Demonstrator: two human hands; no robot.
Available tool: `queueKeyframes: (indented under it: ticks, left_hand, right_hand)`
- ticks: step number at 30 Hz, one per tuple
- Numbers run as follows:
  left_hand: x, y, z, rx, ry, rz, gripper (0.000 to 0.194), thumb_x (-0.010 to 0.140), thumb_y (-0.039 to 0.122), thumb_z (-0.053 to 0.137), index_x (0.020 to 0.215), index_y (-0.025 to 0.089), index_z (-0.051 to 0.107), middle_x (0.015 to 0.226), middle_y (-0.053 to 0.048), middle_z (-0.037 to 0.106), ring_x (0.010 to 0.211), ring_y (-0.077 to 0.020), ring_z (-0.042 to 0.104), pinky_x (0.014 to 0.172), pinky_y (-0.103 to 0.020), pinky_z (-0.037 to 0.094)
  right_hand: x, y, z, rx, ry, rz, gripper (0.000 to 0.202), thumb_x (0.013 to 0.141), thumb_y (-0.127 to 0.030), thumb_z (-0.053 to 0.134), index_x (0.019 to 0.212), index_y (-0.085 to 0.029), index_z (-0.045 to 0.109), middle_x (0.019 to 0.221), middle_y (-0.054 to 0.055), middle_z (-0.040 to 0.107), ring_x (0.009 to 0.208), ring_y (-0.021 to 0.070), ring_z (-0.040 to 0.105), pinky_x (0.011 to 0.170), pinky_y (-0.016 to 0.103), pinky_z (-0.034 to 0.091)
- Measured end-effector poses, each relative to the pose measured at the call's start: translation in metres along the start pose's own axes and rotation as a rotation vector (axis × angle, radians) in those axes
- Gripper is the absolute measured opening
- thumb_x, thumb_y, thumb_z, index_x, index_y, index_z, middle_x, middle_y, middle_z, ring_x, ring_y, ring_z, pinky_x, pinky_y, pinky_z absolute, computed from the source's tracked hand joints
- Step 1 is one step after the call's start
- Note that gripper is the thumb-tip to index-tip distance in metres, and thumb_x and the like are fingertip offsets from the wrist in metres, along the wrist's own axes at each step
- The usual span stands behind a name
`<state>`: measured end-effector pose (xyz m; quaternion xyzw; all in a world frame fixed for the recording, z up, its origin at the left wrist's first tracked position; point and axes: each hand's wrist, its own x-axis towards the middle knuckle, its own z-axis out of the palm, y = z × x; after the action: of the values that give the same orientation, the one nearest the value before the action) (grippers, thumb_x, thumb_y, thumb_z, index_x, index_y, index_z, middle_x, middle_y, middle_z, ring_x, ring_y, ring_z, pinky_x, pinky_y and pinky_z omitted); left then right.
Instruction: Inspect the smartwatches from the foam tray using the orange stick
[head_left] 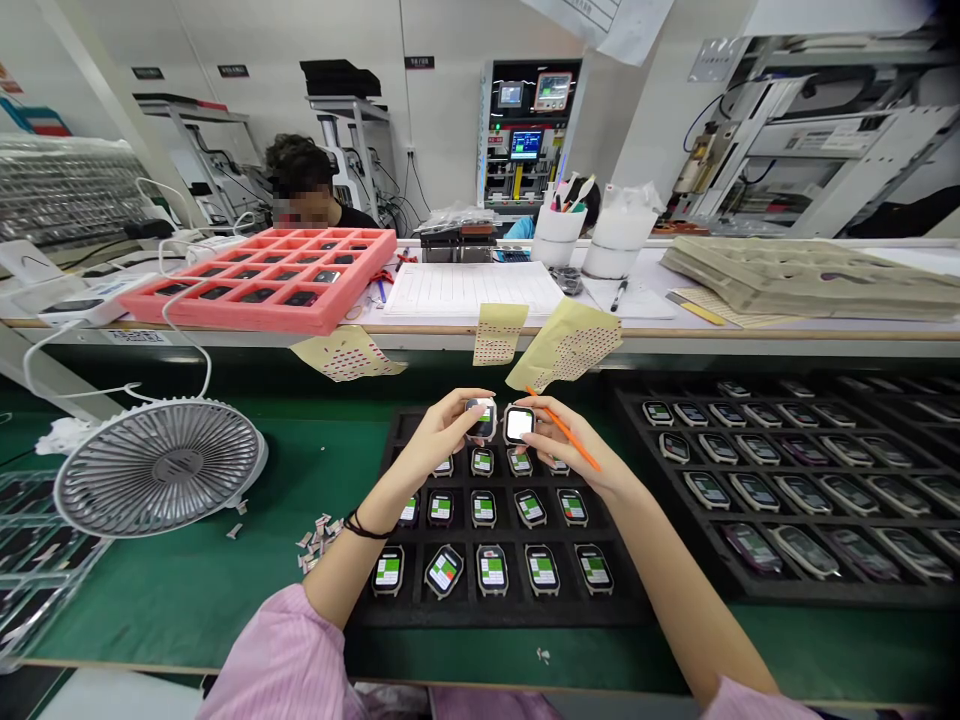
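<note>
My left hand (454,424) grips a smartwatch case (481,420) with a partly lit screen, its thumb over the glass. Beside it, my right hand (559,440) holds another watch case (519,425), whose screen glows white, thumb at its lower corner. An orange stick-like tool, perhaps a pen (566,432), also lies across the right hand's fingers. Both watches are above the far rows of a black foam tray (510,612). In its pockets sit several watch cases (493,570) with green and white screens. My hands hide part of the far row.
A second black tray (720,480) full of watches lies to the right. On the left are a round grey fan (161,467) and small scraps (319,540). Yellow sticker sheets (574,340) hang from the shelf holding a pink foam tray (255,315). A co-worker (304,185) sits behind.
</note>
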<state>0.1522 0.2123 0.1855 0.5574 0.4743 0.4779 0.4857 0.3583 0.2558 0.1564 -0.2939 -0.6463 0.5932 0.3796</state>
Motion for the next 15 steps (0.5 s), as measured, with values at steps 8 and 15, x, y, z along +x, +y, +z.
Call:
queueKeyframes:
  ticks: [8, 15]
  left_hand:
    - [0.0004, -0.0003, -0.0017, -0.006, -0.001, 0.000, 0.039, 0.084, 0.043, 0.060, 0.113, 0.017, 0.063, 0.086, -0.002, 0.060, 0.053, -0.0054, 0.037, 0.046, -0.020, 0.026]
    - [0.0011, -0.0020, -0.0020, 0.002, -0.013, 0.002, 0.039, 0.084, 0.044, 0.060, 0.113, 0.018, 0.064, 0.085, -0.002, 0.059, 0.054, -0.0059, 0.038, 0.047, -0.020, 0.028]
  right_hand:
    - [0.0027, 0.0025, -0.0012, 0.006, 0.121, 0.041, 0.027, 0.080, -0.039, 0.071, 0.099, -0.022, 0.063, 0.076, 0.000, 0.061, 0.055, 0.0127, 0.060, 0.040, 0.022, 0.035]
    - [0.0022, -0.0024, 0.0012, 0.029, 0.253, 0.090, 0.026, 0.078, -0.044, 0.072, 0.083, -0.021, 0.063, 0.064, -0.002, 0.055, 0.045, 0.0083, 0.050, 0.038, 0.020, 0.031]
